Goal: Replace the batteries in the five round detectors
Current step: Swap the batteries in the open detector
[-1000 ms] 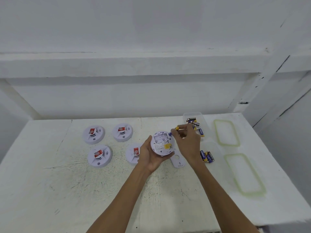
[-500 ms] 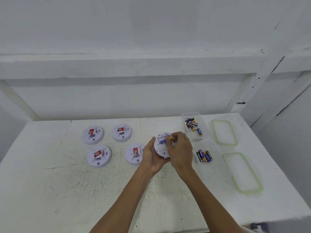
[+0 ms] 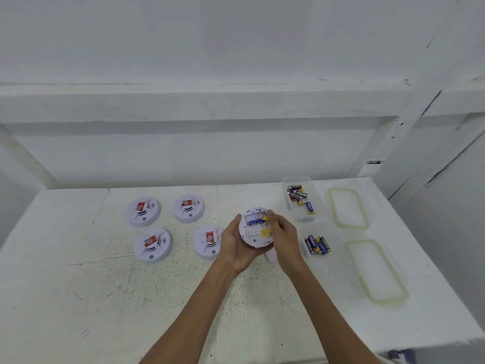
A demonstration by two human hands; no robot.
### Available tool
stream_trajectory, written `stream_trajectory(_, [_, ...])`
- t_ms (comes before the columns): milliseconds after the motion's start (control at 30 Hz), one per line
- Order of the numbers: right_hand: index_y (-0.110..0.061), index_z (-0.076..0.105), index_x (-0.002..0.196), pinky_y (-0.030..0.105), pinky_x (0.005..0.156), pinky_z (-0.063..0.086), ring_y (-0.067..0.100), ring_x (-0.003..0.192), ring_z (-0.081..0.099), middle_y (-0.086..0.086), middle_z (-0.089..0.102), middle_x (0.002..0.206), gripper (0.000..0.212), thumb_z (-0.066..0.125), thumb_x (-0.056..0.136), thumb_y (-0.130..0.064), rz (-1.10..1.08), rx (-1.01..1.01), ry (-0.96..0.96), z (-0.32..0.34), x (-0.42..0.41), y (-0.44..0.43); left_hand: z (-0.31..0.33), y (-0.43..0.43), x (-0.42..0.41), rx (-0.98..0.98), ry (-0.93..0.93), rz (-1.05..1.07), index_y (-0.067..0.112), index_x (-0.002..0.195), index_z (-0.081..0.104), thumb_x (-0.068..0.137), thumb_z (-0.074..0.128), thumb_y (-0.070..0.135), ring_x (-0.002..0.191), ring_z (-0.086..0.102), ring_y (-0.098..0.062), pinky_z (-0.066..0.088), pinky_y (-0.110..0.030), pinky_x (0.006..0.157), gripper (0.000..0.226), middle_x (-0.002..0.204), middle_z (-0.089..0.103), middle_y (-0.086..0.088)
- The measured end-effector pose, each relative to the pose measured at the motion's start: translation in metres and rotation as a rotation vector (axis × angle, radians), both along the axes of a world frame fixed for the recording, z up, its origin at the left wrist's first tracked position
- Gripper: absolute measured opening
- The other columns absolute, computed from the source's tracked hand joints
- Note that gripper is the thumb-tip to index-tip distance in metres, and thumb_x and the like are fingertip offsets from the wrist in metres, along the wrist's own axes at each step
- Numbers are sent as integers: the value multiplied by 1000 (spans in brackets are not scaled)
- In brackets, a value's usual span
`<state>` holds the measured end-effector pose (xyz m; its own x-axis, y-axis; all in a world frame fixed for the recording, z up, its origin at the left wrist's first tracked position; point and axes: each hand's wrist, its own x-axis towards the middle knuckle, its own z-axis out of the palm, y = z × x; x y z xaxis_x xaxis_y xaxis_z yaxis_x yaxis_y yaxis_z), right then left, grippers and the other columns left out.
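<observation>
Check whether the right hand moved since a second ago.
Yes. The right hand drew back from the far battery box, toward the person, and now holds its battery in the open compartment of the detector gripped by the left hand.

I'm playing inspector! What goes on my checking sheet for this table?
Surface: white table, scuffed and scratched.
Job's things: four detectors face up at left; held detector back up, battery in its open bay; more batteries in far tub and near tub.
Clutter: two green-rimmed lids at right.
Hands: left hand holds the held detector; right hand pinches its battery.
Cables: nothing seen.
Surroundings: white wall and ledge behind.
</observation>
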<state>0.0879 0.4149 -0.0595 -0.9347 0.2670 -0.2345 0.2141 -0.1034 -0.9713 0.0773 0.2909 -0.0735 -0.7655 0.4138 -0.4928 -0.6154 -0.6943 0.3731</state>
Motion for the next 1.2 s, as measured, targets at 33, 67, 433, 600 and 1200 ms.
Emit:
stream_trajectory(33, [-18,75,105,39,86,60,18,95,74,2,78,99,30,57,99,-42,-3,11,14,-2,0,0,-1,0,0,1,1,-2,7,138,63,105,42,48,124,57,-41,41,-60,109,56,135,65,-24])
stream_trajectory(67, [-17,75,105,38,85,61,17,94,74,1,77,98,30,58,99,-42,-12,34,26,-4,0,0,-1,0,0,2,2,-7,7,140,61,106,42,48,125,57,-41,40,-60,110,57,137,64,-24])
stream_trajectory(433, [-12,68,111,3,60,46,-4,76,62,-6,67,90,29,55,101,-35,-3,539,136,-4,-2,-2,-3,-5,1,-54,4,-17,9,149,52,107,39,50,119,57,-39,46,-57,101,60,138,60,-24])
stream_trajectory(600, [-15,69,100,8,57,48,2,70,65,-4,71,83,33,50,102,-42,36,664,168,-2,-9,5,-6,-2,2,-32,24,-6,8,135,63,106,38,52,121,59,-40,44,-59,105,58,129,69,-23])
stream_trajectory(1200, [1,58,122,38,89,51,34,115,59,19,55,125,27,56,95,-4,180,1301,-385,2,-112,98,-3,-23,-7,84,87,-24,5,125,75,96,51,48,120,64,-45,49,-65,99,57,141,63,-24])
